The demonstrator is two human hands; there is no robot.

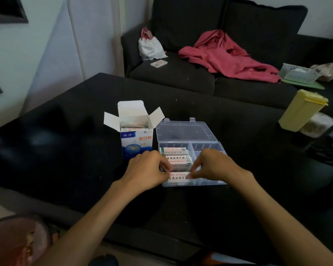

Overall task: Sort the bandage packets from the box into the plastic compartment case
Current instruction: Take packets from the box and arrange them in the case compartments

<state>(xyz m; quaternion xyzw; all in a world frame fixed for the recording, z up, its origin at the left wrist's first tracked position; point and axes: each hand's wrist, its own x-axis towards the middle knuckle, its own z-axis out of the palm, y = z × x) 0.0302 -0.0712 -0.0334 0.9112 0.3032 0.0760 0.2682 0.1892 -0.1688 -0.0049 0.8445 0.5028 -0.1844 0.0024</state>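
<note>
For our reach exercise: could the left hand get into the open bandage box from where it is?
Probably yes: the box stands open-topped just beyond the left hand, nothing between them, though that hand now pinches a packet.

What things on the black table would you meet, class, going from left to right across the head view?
Open bandage box → clear plastic case with bandage packets in its left compartments → yellow container near the right edge.

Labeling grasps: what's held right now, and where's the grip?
Both hands hold one bandage packet over the case's near-left compartment: left hand pinches its left end, right hand its right end.
</note>
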